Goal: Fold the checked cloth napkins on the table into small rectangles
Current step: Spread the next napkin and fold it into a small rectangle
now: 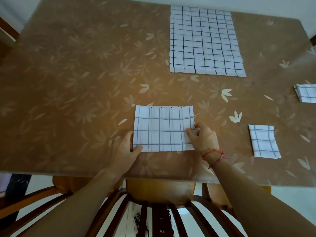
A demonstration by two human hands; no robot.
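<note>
A partly folded white napkin with blue checks point(162, 129) lies as a wide rectangle near the table's front edge. My left hand point(124, 147) holds its near left corner, thumb on top of the cloth. My right hand point(203, 137) pinches the right edge about halfway up. A large unfolded checked napkin point(205, 41) lies flat at the back right. A small folded napkin point(263, 141) sits to the right. Another folded napkin point(306, 93) is cut off by the right edge of the view.
The table point(77, 74) wears a brown cloth with a pale flower print. A wooden chair point(160, 202) stands under the front edge, between my arms. Red and pink string bracelets circle my right wrist.
</note>
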